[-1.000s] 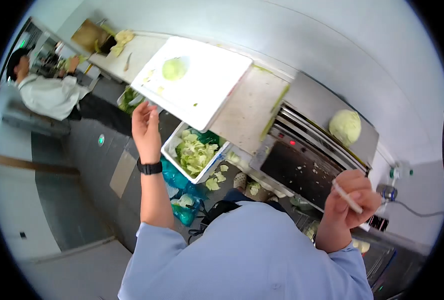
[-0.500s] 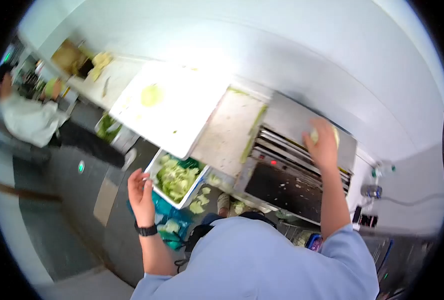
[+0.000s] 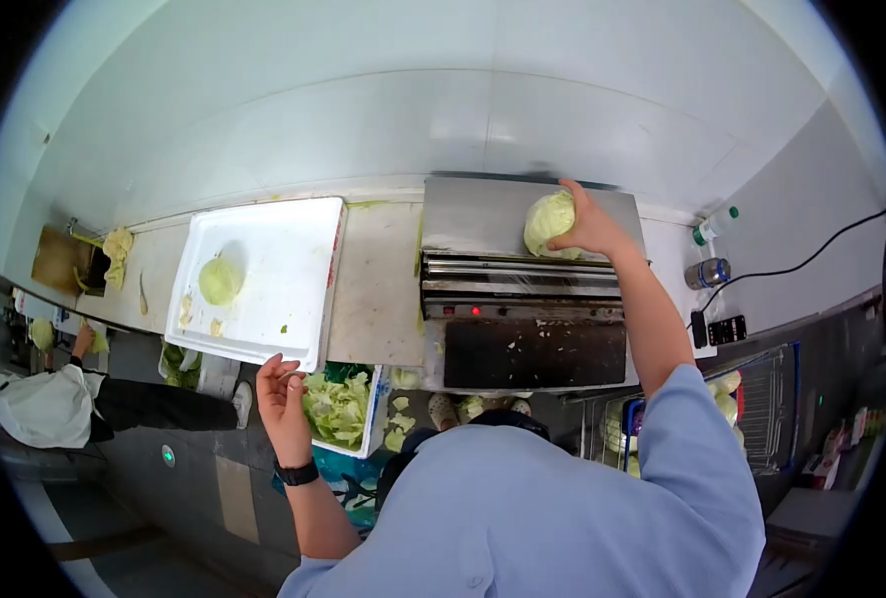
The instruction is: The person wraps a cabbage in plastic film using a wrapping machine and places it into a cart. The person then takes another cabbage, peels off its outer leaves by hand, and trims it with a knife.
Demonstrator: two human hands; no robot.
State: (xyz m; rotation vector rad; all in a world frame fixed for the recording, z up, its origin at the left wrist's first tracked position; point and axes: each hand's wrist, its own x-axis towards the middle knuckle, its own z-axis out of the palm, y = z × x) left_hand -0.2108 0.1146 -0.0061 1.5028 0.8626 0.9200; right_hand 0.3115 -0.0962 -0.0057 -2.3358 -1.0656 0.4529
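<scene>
A pale green cabbage is on the steel top of the wrapping machine. My right hand grips its right side, thumb toward me and fingers behind. Close to the near right corner of the white tray is my left hand, fingers loosely bent and apart, holding nothing. Whether it touches the tray's rim I cannot tell. Another cabbage sits in that tray with a few leaf scraps. The machine's dark plate carries small pale bits, and a red light glows on its front.
Below the counter, a white box holds cabbage leaves. A bottle, a jar and a phone stand or lie at right, near a black cable. A wire cart with cabbages is at lower right. Another person works at far left.
My view has swung right and levelled, and the blur has gone. My right hand still has the cabbage on the machine's top. My left hand stays raised and empty.
</scene>
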